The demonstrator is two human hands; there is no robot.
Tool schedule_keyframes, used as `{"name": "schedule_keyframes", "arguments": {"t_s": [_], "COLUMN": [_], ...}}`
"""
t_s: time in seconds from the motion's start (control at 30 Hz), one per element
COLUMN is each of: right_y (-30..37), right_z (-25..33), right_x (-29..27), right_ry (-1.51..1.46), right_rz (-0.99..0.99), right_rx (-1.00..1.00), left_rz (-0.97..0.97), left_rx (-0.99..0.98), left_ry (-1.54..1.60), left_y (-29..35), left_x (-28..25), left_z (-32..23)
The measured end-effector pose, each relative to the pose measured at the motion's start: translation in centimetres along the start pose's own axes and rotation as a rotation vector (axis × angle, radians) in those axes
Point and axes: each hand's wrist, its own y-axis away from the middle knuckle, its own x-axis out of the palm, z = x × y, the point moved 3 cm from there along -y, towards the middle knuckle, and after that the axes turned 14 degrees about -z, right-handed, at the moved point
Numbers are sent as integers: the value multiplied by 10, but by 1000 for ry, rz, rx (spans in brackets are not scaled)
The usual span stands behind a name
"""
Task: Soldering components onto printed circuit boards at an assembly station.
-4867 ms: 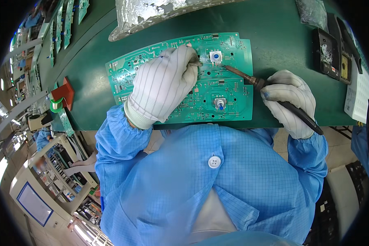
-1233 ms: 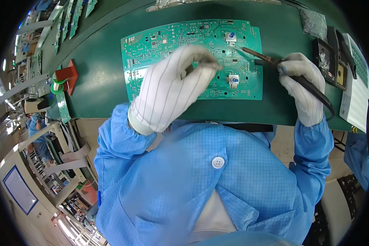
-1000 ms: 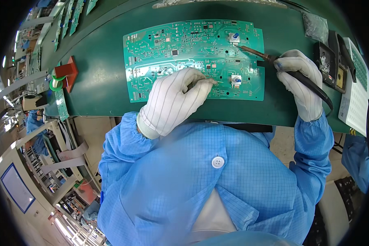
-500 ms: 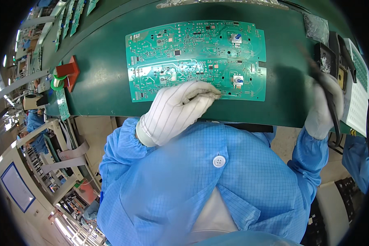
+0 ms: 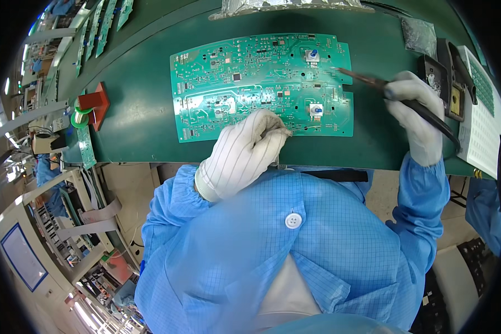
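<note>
Two green circuit boards, an upper one (image 5: 206, 64) and a lower one (image 5: 197, 119), lie edge to edge on the green bench mat. Each carries a white component with a blue shaft, an upper one (image 5: 312, 55) and a lower one (image 5: 316, 110). My gloved left hand (image 5: 239, 153) rests over the lower board's near edge, its fingers pinching a thin solder wire (image 5: 313, 127) that reaches rightward across the board. In my gloved right hand (image 5: 417, 114) is a soldering iron (image 5: 367, 79), gripped around its dark handle. Its tip points left, over the boards' right end.
A red stand (image 5: 97, 103) with a green-rimmed spool (image 5: 79, 118) stands at the left, by a narrow circuit board (image 5: 86, 147). To the right are a black holder (image 5: 433, 75), a clear plastic bag (image 5: 419, 36) and a white tray (image 5: 481, 139). A silvery wrapped bundle (image 5: 295, 5) lies at the far edge.
My right hand has brought the soldering iron leftward from the bench's right side to the boards' right end. My left hand keeps its pinch, shifted slightly left.
</note>
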Motion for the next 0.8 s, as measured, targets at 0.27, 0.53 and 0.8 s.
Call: {"name": "schedule_keyframes", "arguments": {"t_s": [0.27,0.53,0.8], "right_y": [-16,25,109], "right_z": [0,3,-7], "right_x": [27,24,66], "right_ry": [37,-105,-194], "right_rz": [46,-193,-530], "right_rx": [-166,63,-279], "left_rz": [37,-8,-321], "left_rx": [242,294,811], "left_ry": [-163,-169,-584], "left_y": [4,1,-48], "left_x": [-2,-16,-10], "left_z": [3,-10,-48]}}
